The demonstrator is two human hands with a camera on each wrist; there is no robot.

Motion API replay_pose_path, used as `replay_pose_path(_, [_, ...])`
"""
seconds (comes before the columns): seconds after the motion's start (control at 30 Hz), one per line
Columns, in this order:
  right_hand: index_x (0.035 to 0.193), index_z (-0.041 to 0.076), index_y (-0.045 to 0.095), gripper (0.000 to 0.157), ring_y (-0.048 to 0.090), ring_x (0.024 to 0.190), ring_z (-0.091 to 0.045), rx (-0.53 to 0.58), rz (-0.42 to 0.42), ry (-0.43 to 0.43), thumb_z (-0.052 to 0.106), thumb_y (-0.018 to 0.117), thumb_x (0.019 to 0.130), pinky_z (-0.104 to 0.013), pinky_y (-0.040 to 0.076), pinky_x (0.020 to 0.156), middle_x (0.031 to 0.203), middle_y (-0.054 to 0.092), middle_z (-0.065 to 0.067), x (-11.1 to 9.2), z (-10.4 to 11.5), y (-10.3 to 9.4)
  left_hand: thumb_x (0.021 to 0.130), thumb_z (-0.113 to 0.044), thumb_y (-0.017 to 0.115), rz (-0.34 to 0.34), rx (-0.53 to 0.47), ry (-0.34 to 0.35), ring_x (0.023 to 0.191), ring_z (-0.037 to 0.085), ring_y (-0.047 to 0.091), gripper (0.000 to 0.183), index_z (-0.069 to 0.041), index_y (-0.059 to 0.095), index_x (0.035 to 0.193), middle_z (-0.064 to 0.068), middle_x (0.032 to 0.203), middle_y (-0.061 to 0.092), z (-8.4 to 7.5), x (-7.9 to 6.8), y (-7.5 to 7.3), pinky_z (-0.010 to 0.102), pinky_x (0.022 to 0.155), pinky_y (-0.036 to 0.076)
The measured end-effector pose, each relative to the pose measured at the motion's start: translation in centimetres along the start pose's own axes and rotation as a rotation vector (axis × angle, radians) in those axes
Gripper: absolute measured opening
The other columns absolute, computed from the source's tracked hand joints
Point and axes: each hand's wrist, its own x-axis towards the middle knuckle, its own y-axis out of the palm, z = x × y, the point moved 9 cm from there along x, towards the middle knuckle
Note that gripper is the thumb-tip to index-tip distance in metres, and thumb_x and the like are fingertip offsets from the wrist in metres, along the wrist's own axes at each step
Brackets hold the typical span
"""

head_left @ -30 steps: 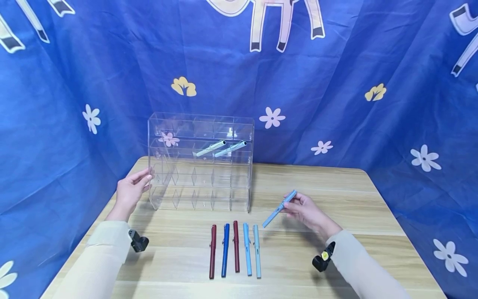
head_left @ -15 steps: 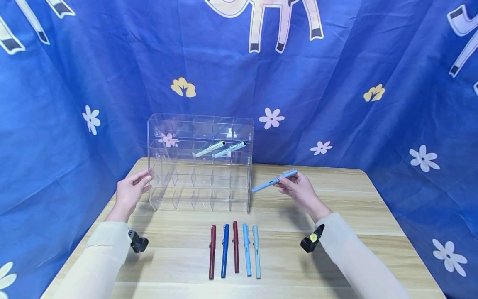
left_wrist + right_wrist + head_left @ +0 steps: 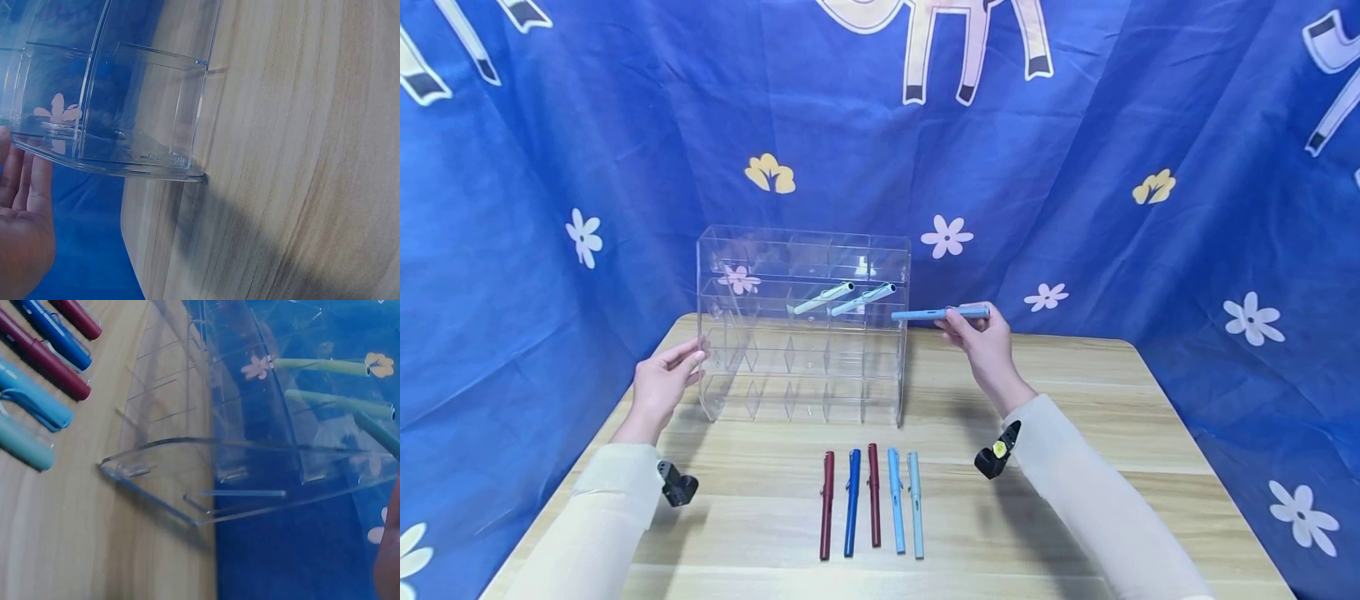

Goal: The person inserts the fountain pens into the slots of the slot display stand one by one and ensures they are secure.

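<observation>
A clear acrylic pen rack (image 3: 903, 367) with rows of compartments stands at the back left of the table. My left hand (image 3: 662, 387) pinches its left side edge, with thumb and fingers on either side of the wall (image 3: 106, 170) in the left wrist view. My right hand (image 3: 988, 354) grips a light blue capped pen (image 3: 921, 315), held almost level at the rack's right side. The pen's far end overlaps the rack's right edge. In the rack's second row lie a pale green pen (image 3: 820, 299) and a pale blue pen (image 3: 859, 301), both tilted.
Several pens lie side by side in front: a dark red pen (image 3: 827, 508), a dark blue pen (image 3: 852, 504), another dark red pen (image 3: 874, 496), a light blue pen (image 3: 897, 500) and a pale teal pen (image 3: 916, 508). A blue patterned curtain (image 3: 1045, 208) surrounds the wooden table (image 3: 1075, 517).
My right hand has lifted the light blue pen up, back and to the left, to the rack's right side, turning it from slanted to nearly level. My left hand stays on the rack.
</observation>
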Motion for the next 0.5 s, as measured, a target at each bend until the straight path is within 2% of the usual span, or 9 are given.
replay_pose_path(0.17, [0.096,0.004,0.051,0.022,0.07,0.081,-0.021,-0.022,-0.045,-0.063,0.004,0.07,0.086,-0.036,0.06,0.078,0.094,0.069,-0.011,0.4,1.0,0.8,0.093,-0.015,0.063,0.004,-0.005,0.009,0.088,-0.008,0.061,0.049,0.009,0.048,0.133,-0.01,0.111,0.066,-0.3,-0.2,0.1,0.017,0.078,0.053])
replay_pose_path(0.27, [0.096,0.004,0.051,0.022,0.07,0.08,-0.02,-0.032,-0.063,-0.087,0.004,0.071,0.086,-0.035,0.06,0.075,0.093,0.068,-0.013,0.6,1.3,1.2,0.093,-0.015,0.064,-0.001,-0.024,0.013,0.088,-0.007,0.061,0.048,0.009,0.049,0.132,-0.01,0.11,0.066,0.1,0.1,0.0,0.017,0.077,0.054])
replay_pose_path(0.33, [0.096,0.004,0.051,0.023,0.07,0.08,-0.019,-0.05,-0.068,-0.096,0.005,0.072,0.085,-0.035,0.061,0.075,0.094,0.068,-0.014,0.7,1.4,1.5,0.092,-0.017,0.065,0.003,-0.026,0.021,0.09,-0.005,0.062,0.047,0.006,0.052,0.131,-0.008,0.111,0.067,0.5,0.4,-0.2,0.016,0.076,0.055])
replay_pose_path(0.43, [0.097,0.004,0.052,0.024,0.07,0.081,-0.019,-0.084,-0.073,-0.104,0.007,0.073,0.085,-0.035,0.06,0.076,0.096,0.067,-0.017,1.0,1.4,2.0,0.09,-0.016,0.069,0.006,-0.116,0.017,0.091,0.0,0.064,0.039,-0.003,0.061,0.126,-0.004,0.11,0.068,2.3,1.2,-0.7,0.016,0.072,0.057])
replay_pose_path(0.5, [0.097,0.003,0.053,0.024,0.07,0.081,-0.018,-0.115,-0.079,-0.109,0.007,0.073,0.085,-0.035,0.06,0.077,0.098,0.067,-0.018,1.1,1.4,2.3,0.09,-0.018,0.069,0.009,-0.105,0.022,0.092,0.001,0.064,0.039,-0.004,0.062,0.126,-0.002,0.112,0.068,2.5,1.4,-0.7,0.017,0.072,0.057])
